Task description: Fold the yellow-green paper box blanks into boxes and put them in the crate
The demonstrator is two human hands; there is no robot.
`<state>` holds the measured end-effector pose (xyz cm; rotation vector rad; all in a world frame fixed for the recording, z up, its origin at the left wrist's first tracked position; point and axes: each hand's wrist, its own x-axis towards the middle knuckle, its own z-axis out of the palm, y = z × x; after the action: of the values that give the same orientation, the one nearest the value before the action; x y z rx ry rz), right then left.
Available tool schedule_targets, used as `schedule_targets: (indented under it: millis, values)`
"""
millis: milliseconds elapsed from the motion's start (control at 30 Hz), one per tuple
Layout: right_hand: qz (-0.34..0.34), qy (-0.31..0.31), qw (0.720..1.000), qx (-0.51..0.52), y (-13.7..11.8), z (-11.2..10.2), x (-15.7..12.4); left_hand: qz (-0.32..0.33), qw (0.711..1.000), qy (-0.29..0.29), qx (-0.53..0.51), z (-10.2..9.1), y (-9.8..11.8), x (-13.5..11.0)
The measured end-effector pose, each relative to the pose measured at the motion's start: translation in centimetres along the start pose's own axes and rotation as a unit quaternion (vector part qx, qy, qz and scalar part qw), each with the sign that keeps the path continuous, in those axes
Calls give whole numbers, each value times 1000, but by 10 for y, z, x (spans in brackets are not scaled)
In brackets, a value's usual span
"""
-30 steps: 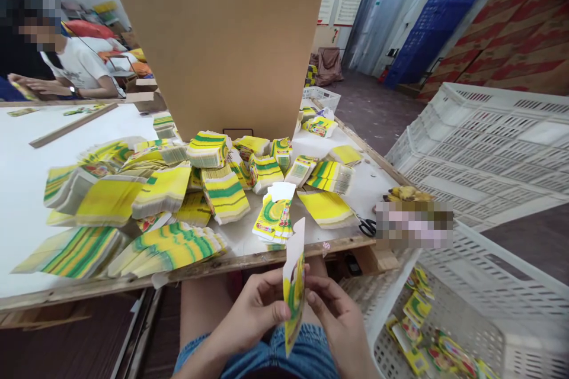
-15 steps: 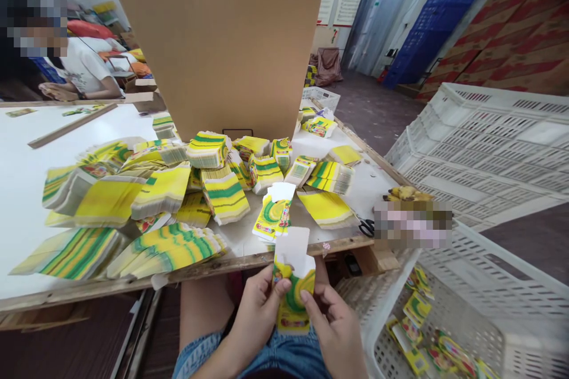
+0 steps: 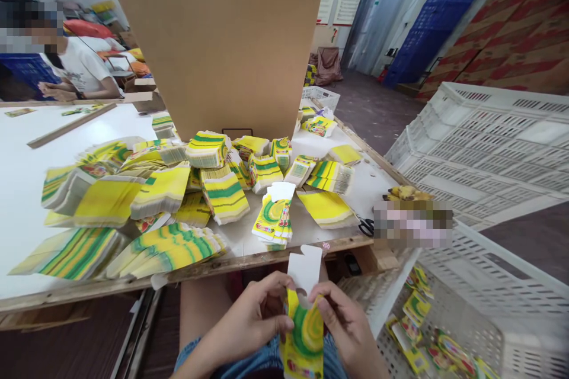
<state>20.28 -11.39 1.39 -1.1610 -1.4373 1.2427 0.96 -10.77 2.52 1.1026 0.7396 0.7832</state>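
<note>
A small yellow and green carton (image 3: 306, 331) with a white flap standing up at its top is between my hands, above my lap. My left hand (image 3: 262, 314) grips its left edge, thumb on the printed front. At the carton's upper right, my right hand (image 3: 349, 323) pinches the edge near the flap's base. Just beyond, at the table's front edge, lies a small stack of flat cartons (image 3: 273, 213) with white ends. Bundles of flat yellow and green cartons (image 3: 164, 249) cover the table to the left and behind.
A brown cardboard sheet (image 3: 222, 41) stands upright across the white table (image 3: 22, 189). Black scissors (image 3: 366, 226) lie at the right edge. Below right, a white crate (image 3: 471, 284) holds several cartons. White crates (image 3: 484, 136) stand beyond. At far left sits another person (image 3: 86, 68).
The carton has come lower and closer to me. Both hands have shifted their grip: my right hand moved up to the flap's base, and more of the carton's front shows.
</note>
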Motion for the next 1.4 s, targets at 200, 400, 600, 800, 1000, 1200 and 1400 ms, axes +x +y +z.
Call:
schedule_targets:
  millis: [200,400,600,800,1000,1200,1400]
  values:
    - [-13,82,996,30,-2,4,5,13,999,45,14,8,0,1]
    - [-65,60,996,-33,3,-7,7,31,993,84,82,4,-6,1]
    - [51,-7,998,-26,6,-8,4,26,987,118,108,3,-12,3]
    - [35,64,994,-86,13,7,5,38,989,87,114,6,-7,3]
    - [11,68,995,-78,7,0,6,21,992,107,62,5,-6,7]
    - [22,79,997,-11,-1,-9,10,5,990,116,76,11,-4,11]
    - [37,109,992,60,5,-13,8,25,986,107,125,22,-5,13]
